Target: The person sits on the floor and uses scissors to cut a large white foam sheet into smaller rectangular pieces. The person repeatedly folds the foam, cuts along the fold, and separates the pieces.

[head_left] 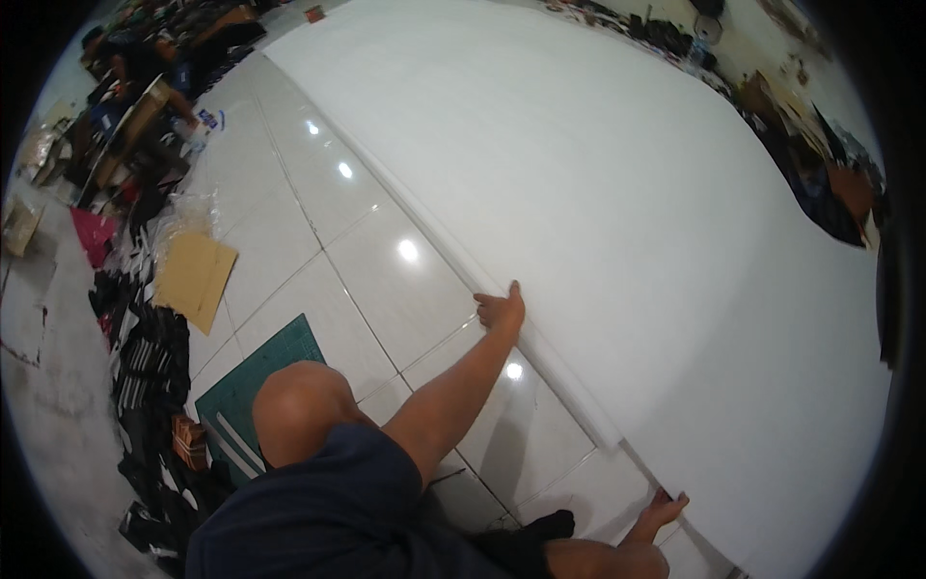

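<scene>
A wide white sheet (617, 193) covers much of the tiled floor, its left edge folded or rolled into a long thin tube (405, 198). My left hand (502, 307) rests across this rolled edge, thumb and fingers spread. Closer to me, at the lower right, my right hand (664, 508) grips the sheet's near edge, its thumb over the white surface and its other fingers partly hidden. Between the two hands the tube ends, and a strip of tile shows beside the sheet.
Beside my left knee lies a green cutting mat (241, 386) with pale strips on it. A tan board (196, 280) and dark piled material (154, 376) line the left. Another person (125, 68) is at the far left. Mixed items (820, 174) stand along the right wall.
</scene>
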Demonstrator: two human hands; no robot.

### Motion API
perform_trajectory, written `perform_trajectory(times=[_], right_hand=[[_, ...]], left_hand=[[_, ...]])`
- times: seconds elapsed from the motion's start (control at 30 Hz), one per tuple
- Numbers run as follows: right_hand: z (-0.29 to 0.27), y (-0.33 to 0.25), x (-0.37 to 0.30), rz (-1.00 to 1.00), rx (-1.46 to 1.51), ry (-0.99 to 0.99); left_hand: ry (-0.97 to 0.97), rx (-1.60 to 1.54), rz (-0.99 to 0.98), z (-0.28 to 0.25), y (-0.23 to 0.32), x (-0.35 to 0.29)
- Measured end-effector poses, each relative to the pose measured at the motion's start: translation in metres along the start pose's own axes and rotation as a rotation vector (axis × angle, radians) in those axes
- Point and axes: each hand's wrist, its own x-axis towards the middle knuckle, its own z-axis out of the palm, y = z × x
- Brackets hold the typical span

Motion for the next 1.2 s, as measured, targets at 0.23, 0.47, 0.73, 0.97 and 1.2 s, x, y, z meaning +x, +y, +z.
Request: perform_trajectory(times=[0.23, 0.47, 0.73, 0.97, 1.2], right_hand=[[0.063, 0.012, -0.066, -0.276, -1.090, -0.937], [0.120, 0.060, -0.026, -0.020, -1.197, -0.598], [0.145, 0.055, -0.092, -0.539, -1.642, -0.862], [0.132, 0.090, -0.077, -0.576, -1.538, -0.703], [0.121, 0.101, -0.034, 0.220, -0.746, -0.492]], left_hand=[[-0.208, -0.145, -0.159, 0.001, -0.005, -0.032], [-0.395, -0.424, -0.084, -0.005, -0.012, 0.019], [-0.243, -0.415, -0.170, -0.004, -0.011, 0.010], [-0.432, -0.619, -0.123, -0.014, -0.031, 0.035], [-0.212, -0.275, -0.147, -0.011, -0.022, -0.023]])
